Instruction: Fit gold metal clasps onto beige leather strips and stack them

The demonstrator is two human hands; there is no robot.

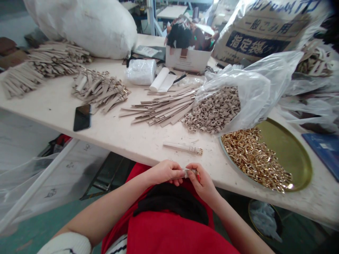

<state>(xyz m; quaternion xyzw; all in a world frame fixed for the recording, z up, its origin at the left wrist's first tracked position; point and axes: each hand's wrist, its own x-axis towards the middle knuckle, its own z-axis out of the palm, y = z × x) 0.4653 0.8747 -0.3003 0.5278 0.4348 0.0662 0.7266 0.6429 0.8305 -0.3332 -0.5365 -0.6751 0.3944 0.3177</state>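
Observation:
Just off the table's front edge, my left hand point(168, 172) and my right hand point(202, 183) meet, both closed on a small beige strap point(186, 172). Thumbs and fingers pinch it and cover most of its length. A shiny reddish-gold bit, perhaps a buckle point(197, 175), shows at the right fingers. Beyond the hands, a single beige strap with a gold buckle point(182, 148) lies on the table. Further back are a pile of beige loops point(212, 111), partly inside a clear plastic bag point(254, 84), and a fan of long flat straps point(164, 109).
At right, a round gold tray point(299, 158) holds many gold buckles point(254, 155). A phone point(82, 117) lies left, near buckled straps point(100, 90) and more strap piles point(53, 58). Behind stand a white box point(186, 60), a plastic-wrapped bundle point(141, 71) and large sacks point(92, 28).

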